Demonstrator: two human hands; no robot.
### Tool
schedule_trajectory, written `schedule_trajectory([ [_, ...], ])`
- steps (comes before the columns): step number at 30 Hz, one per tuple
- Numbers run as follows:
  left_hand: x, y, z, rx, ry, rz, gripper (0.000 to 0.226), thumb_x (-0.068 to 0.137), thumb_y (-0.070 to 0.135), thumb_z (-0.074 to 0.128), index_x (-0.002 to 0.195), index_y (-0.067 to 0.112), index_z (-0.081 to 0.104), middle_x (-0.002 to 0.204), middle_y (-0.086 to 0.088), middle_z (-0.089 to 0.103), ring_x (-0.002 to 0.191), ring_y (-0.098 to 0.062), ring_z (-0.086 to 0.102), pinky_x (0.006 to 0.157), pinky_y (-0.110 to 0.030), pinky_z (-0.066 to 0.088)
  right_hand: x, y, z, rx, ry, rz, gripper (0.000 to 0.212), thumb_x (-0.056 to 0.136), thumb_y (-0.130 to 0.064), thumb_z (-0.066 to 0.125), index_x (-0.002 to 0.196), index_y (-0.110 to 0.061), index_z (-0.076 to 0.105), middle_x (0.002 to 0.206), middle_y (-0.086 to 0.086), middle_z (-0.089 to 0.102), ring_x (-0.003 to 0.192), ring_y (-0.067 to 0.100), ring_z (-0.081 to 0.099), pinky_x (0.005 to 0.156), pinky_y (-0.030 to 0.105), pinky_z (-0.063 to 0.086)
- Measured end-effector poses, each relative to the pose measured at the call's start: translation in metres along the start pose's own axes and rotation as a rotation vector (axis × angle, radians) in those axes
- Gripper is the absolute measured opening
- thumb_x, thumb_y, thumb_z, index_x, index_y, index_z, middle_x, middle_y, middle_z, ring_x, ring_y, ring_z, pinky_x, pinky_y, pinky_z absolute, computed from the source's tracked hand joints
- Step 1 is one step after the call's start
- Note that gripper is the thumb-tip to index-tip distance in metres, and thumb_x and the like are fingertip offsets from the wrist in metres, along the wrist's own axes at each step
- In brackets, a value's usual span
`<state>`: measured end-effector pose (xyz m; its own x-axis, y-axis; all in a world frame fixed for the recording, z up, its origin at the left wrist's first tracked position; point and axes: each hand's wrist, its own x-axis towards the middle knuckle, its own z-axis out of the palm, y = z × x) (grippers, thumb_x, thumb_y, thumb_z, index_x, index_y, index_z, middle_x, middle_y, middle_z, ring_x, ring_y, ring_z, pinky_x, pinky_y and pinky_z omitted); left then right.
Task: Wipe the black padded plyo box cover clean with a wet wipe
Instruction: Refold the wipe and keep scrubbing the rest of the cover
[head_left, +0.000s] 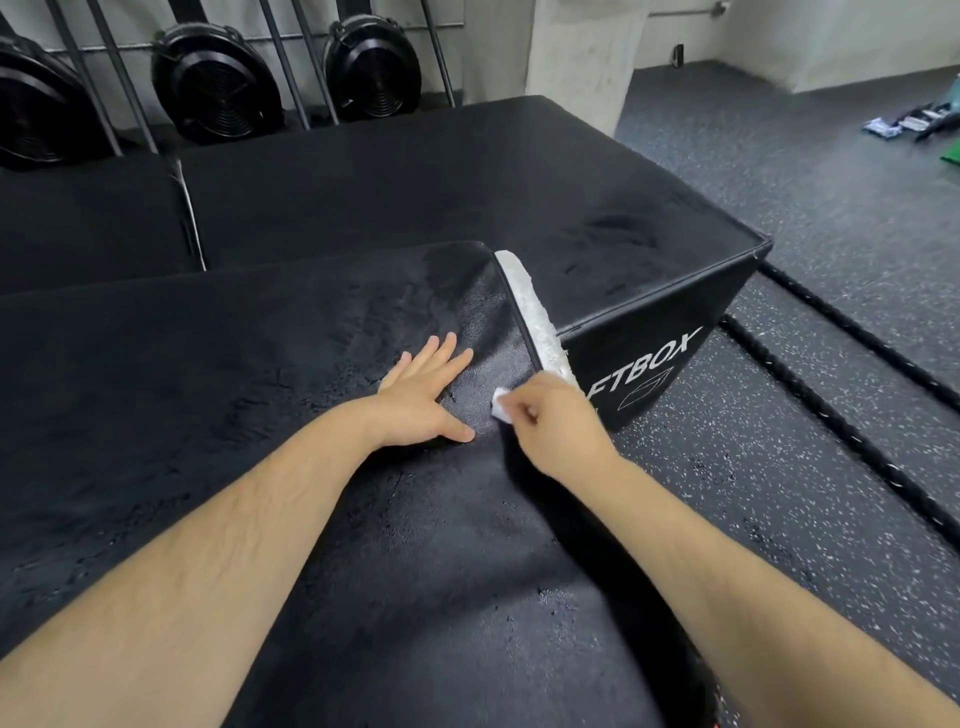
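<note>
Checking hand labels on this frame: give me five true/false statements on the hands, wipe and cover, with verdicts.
1. The left hand lies flat, fingers straight, on the black padded cover. True.
2. The right hand is empty. False: it pinches a small white wet wipe.
3. White foam padding shows along the cover's right edge. True.
4. The wipe lies loose on the speckled floor. False: the right hand holds it at the cover's right edge.
5. A black box with white lettering stands to the right of the hands. True.
</note>
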<state>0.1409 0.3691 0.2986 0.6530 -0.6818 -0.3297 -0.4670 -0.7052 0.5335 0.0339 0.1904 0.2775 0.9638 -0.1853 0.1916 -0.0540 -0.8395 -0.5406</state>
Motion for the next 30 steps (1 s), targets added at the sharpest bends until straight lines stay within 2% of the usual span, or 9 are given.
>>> schedule_trajectory([
  [3,0.001,-0.001,0.001,-0.01,0.002,-0.022,0.103,0.084,0.039,0.076,0.156,0.045,0.001,0.155,0.027,-0.023,0.13,0.007,-0.033,0.115,-0.029,-0.018,0.015,0.005,-0.01,0.033,0.067,0.11,0.03,0.1,-0.024,0.058,0.079,-0.007,0.073,0.082,0.006,0.058,0.075,0.022,0.055,0.071,0.027,0.04],
  [9,0.005,-0.008,0.006,0.023,0.028,0.01,0.105,0.083,0.042,0.075,0.157,0.043,0.001,0.16,0.023,-0.022,0.143,0.003,-0.03,0.121,-0.034,-0.016,-0.005,-0.003,-0.002,0.114,0.004,0.052,0.022,0.097,-0.023,0.063,0.081,-0.013,0.075,0.081,0.001,0.059,0.073,0.016,0.055,0.072,0.025,0.044],
  [14,-0.011,0.009,0.009,-0.014,0.117,-0.03,0.092,0.088,0.032,0.071,0.159,0.033,0.013,0.164,0.016,-0.011,0.148,0.0,-0.019,0.122,-0.032,-0.013,-0.013,-0.009,-0.01,0.091,0.078,0.173,0.036,0.096,-0.02,0.06,0.063,-0.005,0.057,0.061,0.006,0.039,0.059,0.02,0.036,0.063,0.037,0.038],
  [16,-0.026,0.018,0.026,-0.056,0.142,-0.005,0.08,0.092,0.028,0.067,0.158,0.028,0.021,0.166,0.012,-0.005,0.151,-0.005,-0.014,0.122,-0.033,-0.011,-0.042,-0.018,-0.005,0.139,0.039,0.189,0.026,0.092,-0.015,0.065,0.067,-0.008,0.068,0.063,0.006,0.048,0.064,0.017,0.044,0.065,0.031,0.04],
  [18,-0.042,0.023,0.047,0.024,0.083,0.054,0.075,0.096,0.038,0.06,0.158,0.028,0.019,0.165,0.013,-0.008,0.15,-0.006,-0.017,0.122,-0.032,-0.013,-0.06,-0.023,-0.009,0.189,-0.006,0.15,0.019,0.092,-0.014,0.067,0.075,-0.01,0.076,0.071,0.006,0.057,0.066,0.017,0.053,0.068,0.027,0.043],
  [21,-0.045,0.018,0.058,0.128,0.022,0.08,0.073,0.1,0.05,0.047,0.159,0.033,0.007,0.163,0.017,-0.017,0.146,-0.001,-0.025,0.119,-0.03,-0.018,-0.032,-0.011,-0.017,0.114,-0.031,0.206,0.024,0.092,-0.013,0.061,0.072,-0.008,0.073,0.066,0.013,0.059,0.065,0.028,0.056,0.069,0.038,0.045],
  [24,-0.044,0.014,0.057,0.103,0.004,0.081,0.072,0.101,0.051,0.044,0.159,0.036,0.005,0.161,0.021,-0.018,0.144,0.002,-0.028,0.12,-0.03,-0.018,-0.008,-0.002,-0.023,0.092,0.074,0.287,0.028,0.091,-0.014,0.058,0.064,-0.012,0.067,0.059,0.004,0.051,0.059,0.023,0.05,0.065,0.037,0.047],
  [27,-0.046,0.013,0.06,0.102,0.006,0.088,0.071,0.101,0.052,0.044,0.158,0.037,0.004,0.161,0.022,-0.019,0.144,0.001,-0.029,0.121,-0.032,-0.017,-0.027,-0.015,-0.015,0.09,-0.046,0.21,0.021,0.092,-0.015,0.06,0.078,-0.006,0.074,0.071,0.008,0.062,0.071,0.025,0.059,0.075,0.039,0.049],
  [30,-0.043,0.012,0.059,0.094,0.012,0.088,0.072,0.101,0.051,0.045,0.158,0.036,0.005,0.162,0.02,-0.018,0.144,0.001,-0.03,0.12,-0.031,-0.018,-0.031,-0.014,-0.018,0.066,-0.151,0.144,0.016,0.088,-0.012,0.061,0.082,-0.011,0.076,0.079,0.005,0.067,0.078,0.023,0.061,0.078,0.037,0.05],
])
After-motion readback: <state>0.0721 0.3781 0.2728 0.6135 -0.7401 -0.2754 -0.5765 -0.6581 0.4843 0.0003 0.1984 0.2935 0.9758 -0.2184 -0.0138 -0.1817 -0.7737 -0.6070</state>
